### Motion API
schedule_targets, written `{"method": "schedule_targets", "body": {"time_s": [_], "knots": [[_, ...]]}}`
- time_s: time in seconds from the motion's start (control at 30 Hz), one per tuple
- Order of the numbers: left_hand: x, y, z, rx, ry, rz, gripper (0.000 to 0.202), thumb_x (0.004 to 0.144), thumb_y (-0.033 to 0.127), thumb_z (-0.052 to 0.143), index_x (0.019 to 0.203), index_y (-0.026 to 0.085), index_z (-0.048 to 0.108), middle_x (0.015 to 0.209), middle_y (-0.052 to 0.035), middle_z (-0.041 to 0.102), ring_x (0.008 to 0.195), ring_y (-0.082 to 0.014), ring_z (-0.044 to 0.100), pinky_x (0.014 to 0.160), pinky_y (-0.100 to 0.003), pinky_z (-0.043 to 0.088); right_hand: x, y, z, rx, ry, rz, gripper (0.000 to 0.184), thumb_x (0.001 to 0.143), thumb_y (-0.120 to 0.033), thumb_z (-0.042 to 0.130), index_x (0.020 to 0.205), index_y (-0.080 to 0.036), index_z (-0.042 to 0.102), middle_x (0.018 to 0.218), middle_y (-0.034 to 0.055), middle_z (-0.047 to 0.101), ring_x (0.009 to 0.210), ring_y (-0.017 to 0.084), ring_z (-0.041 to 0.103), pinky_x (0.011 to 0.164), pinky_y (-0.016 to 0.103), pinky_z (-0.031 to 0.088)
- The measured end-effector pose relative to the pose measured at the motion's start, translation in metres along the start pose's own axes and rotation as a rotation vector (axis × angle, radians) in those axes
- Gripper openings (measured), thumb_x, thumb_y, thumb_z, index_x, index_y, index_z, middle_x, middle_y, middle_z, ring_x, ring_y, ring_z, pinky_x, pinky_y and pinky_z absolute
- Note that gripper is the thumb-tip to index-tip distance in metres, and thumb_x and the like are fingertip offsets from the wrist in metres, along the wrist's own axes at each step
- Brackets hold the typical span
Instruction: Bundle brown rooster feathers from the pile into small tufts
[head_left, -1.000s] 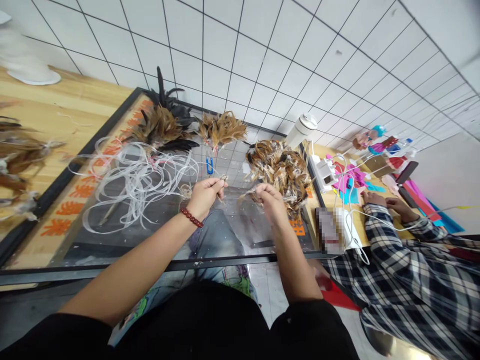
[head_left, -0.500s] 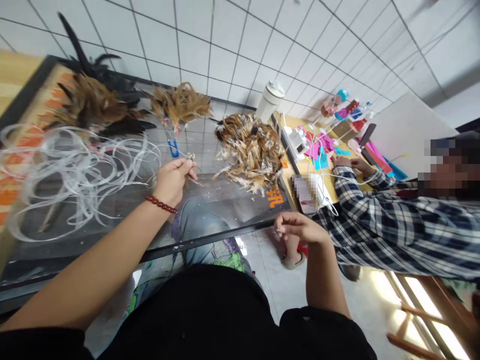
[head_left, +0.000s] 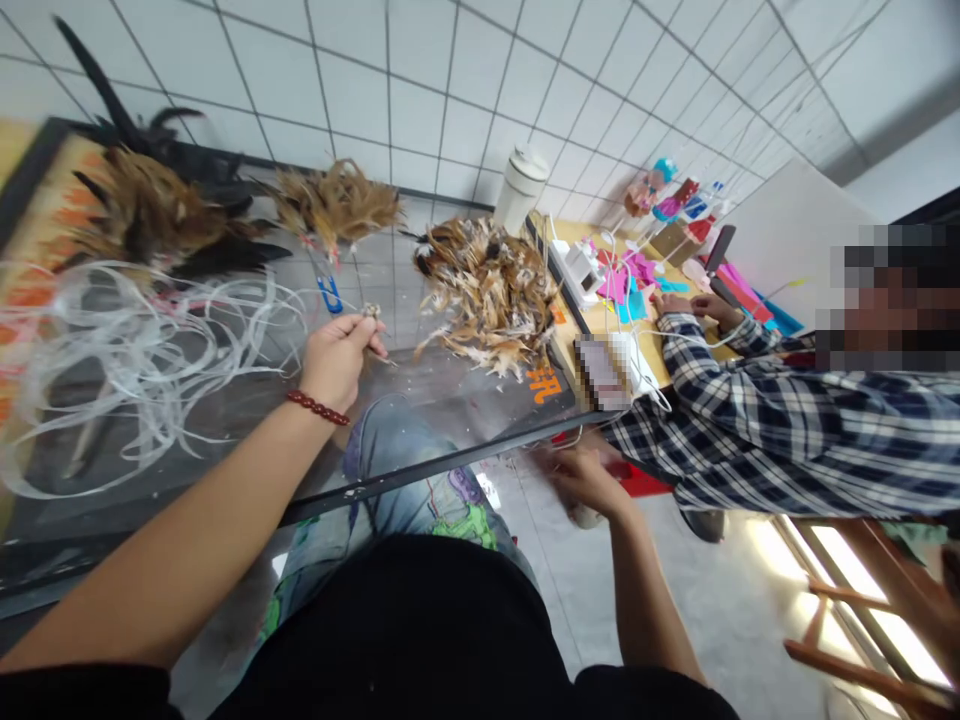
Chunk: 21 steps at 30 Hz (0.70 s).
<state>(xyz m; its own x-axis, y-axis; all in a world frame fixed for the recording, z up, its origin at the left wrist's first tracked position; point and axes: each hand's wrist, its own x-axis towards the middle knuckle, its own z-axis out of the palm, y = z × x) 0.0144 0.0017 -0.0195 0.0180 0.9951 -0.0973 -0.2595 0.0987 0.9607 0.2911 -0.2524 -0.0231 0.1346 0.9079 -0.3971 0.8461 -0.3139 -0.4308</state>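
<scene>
My left hand (head_left: 339,352), with a red-brown beaded bracelet (head_left: 318,408) on its wrist, is closed in a pinch above the dark table. A small pale, knobbly tip (head_left: 371,312) shows at its fingertips, and a thin strand sticks out below; what exactly it is I cannot make out. My right hand (head_left: 585,478) hangs beyond the table's front edge, over the floor, its fingers smeared by motion. A heap of brown and white feathers (head_left: 487,290) lies to the right of my left hand. Behind the left hand are a blue clip-like piece (head_left: 328,294) and a brown feather bunch (head_left: 337,205).
Tangled clear strips (head_left: 172,350) spread over the table's left side, before black and brown feathers (head_left: 154,200). A white bottle (head_left: 521,185) stands by the wall. At right, a person in a plaid shirt (head_left: 742,400) works beside pink and blue pieces (head_left: 630,285), cables and a phone (head_left: 600,372).
My right hand has dropped slightly, and its fingers have turned blurred. My left hand keeps its pinch over the same spot on the table. The whole view has shifted a little.
</scene>
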Motion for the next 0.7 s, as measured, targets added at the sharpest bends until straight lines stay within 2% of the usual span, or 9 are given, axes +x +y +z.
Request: {"method": "schedule_targets", "body": {"time_s": [0.07,0.13,0.23,0.3,0.4,0.47,0.53,0.6,0.7], "knots": [[0.000,-0.002,-0.001,-0.027,-0.010,-0.014,0.009,0.075,0.016,0.058,0.067,0.013,0.061,0.048,0.0041,0.051,0.044,-0.0075,0.049,0.051,-0.021,0.041,0.012,-0.040,-0.026,0.213,0.072,-0.259,0.020,0.085,-0.025,0.052,0.097,-0.020,0.067,0.091,0.0053,0.070,0.084,0.018,0.063,0.076,0.028,0.048],[0.000,-0.004,-0.001,-0.051,-0.002,0.023,0.010,0.073,0.022,0.061,0.067,0.013,0.062,0.049,0.0041,0.051,0.046,-0.0078,0.050,0.052,-0.021,0.042,0.038,-0.083,-0.046,0.256,0.276,-0.471,0.019,0.088,-0.027,0.050,0.096,-0.020,0.066,0.089,0.0048,0.069,0.083,0.017,0.062,0.078,0.028,0.047],[0.000,-0.007,-0.002,-0.088,0.014,0.057,0.014,0.070,0.028,0.064,0.069,0.014,0.062,0.050,0.0046,0.050,0.048,-0.0081,0.050,0.053,-0.021,0.041,0.098,-0.139,-0.057,0.043,0.350,-0.677,0.020,0.089,-0.023,0.048,0.095,-0.022,0.068,0.095,0.0058,0.067,0.090,0.018,0.061,0.082,0.030,0.045],[0.001,-0.008,-0.004,-0.100,0.014,0.049,0.016,0.069,0.030,0.065,0.069,0.014,0.062,0.050,0.0043,0.051,0.048,-0.0083,0.050,0.052,-0.021,0.040,0.141,-0.161,-0.056,-0.148,0.364,-0.683,0.023,0.088,-0.019,0.048,0.098,-0.022,0.068,0.099,0.0060,0.066,0.095,0.020,0.059,0.084,0.031,0.043],[0.002,-0.009,-0.006,-0.115,0.007,0.047,0.020,0.068,0.033,0.067,0.069,0.014,0.062,0.051,0.0039,0.051,0.048,-0.0082,0.050,0.053,-0.021,0.040,0.184,-0.173,-0.052,-0.388,0.349,-0.658,0.025,0.083,-0.018,0.056,0.105,-0.022,0.067,0.107,0.0073,0.064,0.101,0.023,0.055,0.086,0.034,0.040],[0.003,-0.009,-0.006,-0.132,-0.011,0.037,0.022,0.067,0.035,0.068,0.069,0.014,0.063,0.051,0.0036,0.052,0.048,-0.0084,0.049,0.054,-0.022,0.041,0.195,-0.174,-0.049,-0.461,0.324,-0.658,0.017,0.082,-0.020,0.058,0.095,-0.022,0.068,0.106,0.0064,0.064,0.100,0.023,0.054,0.084,0.034,0.038],[0.002,-0.006,-0.006,-0.151,-0.038,-0.026,0.024,0.065,0.036,0.070,0.069,0.014,0.063,0.053,0.0025,0.054,0.050,-0.0095,0.051,0.054,-0.023,0.042,0.196,-0.172,-0.046,-0.459,0.379,-0.671,0.014,0.085,-0.020,0.053,0.089,-0.021,0.067,0.101,0.0059,0.065,0.097,0.022,0.054,0.083,0.033,0.037],[0.001,-0.003,-0.005,-0.130,-0.068,-0.080,0.024,0.062,0.036,0.072,0.068,0.014,0.065,0.058,0.0001,0.058,0.057,-0.0117,0.055,0.058,-0.024,0.044,0.192,-0.172,-0.040,-0.431,0.506,-0.676,0.019,0.090,-0.020,0.046,0.093,-0.020,0.065,0.095,0.0068,0.066,0.092,0.021,0.054,0.081,0.034,0.036],[-0.003,0.002,-0.004,0.007,-0.171,-0.043,0.022,0.061,0.035,0.073,0.065,0.014,0.067,0.064,-0.0026,0.063,0.066,-0.0139,0.057,0.061,-0.025,0.044,0.187,-0.174,-0.029,-0.420,0.628,-0.731,0.027,0.094,-0.022,0.037,0.099,-0.018,0.063,0.090,0.0094,0.067,0.089,0.022,0.055,0.084,0.036,0.034]]}}
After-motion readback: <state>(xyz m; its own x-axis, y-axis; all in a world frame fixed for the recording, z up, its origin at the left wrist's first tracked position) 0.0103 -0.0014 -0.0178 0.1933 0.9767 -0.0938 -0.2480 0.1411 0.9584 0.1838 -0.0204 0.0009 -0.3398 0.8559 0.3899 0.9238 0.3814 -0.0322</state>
